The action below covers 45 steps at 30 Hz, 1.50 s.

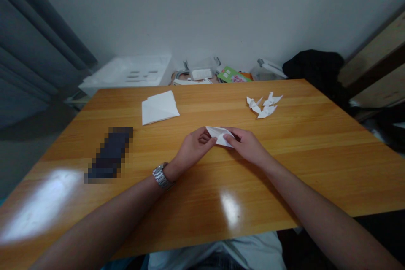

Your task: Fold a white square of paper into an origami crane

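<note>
A small folded piece of white paper [220, 136] is held between my two hands above the middle of the wooden table [202, 202]. My left hand [196, 145] pinches its left side, with the thumb on top and the fingers curled beneath. On the right side, my right hand [245, 143] grips it with the thumb on its face and the fingers behind. A stack of white paper sheets [160, 107] lies at the back left. Several folded white paper birds [265, 106] sit close together at the back right.
A dark, pixelated flat object [110, 154] lies on the table's left side. Behind the table's far edge are a white tray-like box [129, 71], a green booklet [233, 75], other small items and a black cloth-like heap [313, 65]. A grey curtain hangs at the left.
</note>
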Tool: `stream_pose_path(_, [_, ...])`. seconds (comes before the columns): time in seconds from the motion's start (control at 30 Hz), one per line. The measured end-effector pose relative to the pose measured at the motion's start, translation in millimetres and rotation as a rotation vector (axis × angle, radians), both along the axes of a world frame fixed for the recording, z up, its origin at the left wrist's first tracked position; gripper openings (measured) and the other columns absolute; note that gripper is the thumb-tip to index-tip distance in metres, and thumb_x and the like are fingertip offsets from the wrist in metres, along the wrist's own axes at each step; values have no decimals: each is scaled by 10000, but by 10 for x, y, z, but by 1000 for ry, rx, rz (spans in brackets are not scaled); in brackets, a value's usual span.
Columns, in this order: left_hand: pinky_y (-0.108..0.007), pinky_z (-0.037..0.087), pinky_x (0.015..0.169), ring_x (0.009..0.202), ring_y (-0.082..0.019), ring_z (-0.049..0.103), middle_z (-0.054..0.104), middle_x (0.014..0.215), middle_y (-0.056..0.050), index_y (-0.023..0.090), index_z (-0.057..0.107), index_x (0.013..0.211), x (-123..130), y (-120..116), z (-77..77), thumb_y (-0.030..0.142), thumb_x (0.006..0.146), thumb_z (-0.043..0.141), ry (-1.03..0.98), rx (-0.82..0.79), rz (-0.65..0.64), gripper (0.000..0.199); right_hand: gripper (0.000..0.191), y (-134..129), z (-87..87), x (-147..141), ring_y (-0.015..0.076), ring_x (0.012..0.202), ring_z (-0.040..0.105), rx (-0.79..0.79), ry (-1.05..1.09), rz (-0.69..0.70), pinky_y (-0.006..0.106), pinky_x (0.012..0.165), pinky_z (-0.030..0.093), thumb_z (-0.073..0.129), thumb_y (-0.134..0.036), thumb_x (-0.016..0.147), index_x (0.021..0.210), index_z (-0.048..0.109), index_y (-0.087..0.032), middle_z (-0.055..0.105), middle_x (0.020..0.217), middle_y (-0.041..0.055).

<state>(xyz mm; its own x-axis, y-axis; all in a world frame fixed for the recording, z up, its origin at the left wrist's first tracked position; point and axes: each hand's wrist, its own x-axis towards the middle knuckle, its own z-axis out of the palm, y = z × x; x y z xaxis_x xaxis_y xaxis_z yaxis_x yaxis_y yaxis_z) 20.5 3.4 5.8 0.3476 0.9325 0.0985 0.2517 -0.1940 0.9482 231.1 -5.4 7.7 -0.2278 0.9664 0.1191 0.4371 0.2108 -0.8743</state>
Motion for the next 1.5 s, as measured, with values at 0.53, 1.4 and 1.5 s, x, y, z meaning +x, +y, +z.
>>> stream_pose_path(0.53, [-186, 542, 552, 599, -110, 691, 724, 839, -10, 176, 653, 1051, -21, -46, 30, 321, 916, 616, 63, -24, -40, 202, 338, -27, 47, 28, 211, 853, 713, -75, -101, 143, 307, 754, 519, 516, -210, 927, 1151, 769, -211, 791, 1015, 37])
stream_pose_path(1.4, [-212, 598, 668, 725, -117, 707, 748, 1034, -80, 151, 691, 1151, -37, 7, 53, 325, 933, 629, -188, 9, -76, 286, 248, -5, 95, 28, 180, 802, 719, -111, 360, 30, 344, 744, 620, 676, -358, 887, 1093, 747, -238, 750, 1085, 57])
stream_pose_path(1.5, [-226, 596, 687, 748, -132, 711, 756, 1050, -88, 150, 702, 1145, -48, -4, 86, 368, 897, 687, -164, 11, -64, 331, 247, -12, 118, 25, 185, 807, 720, -135, 387, 14, 346, 756, 623, 689, -353, 877, 1082, 751, -231, 754, 1061, 55])
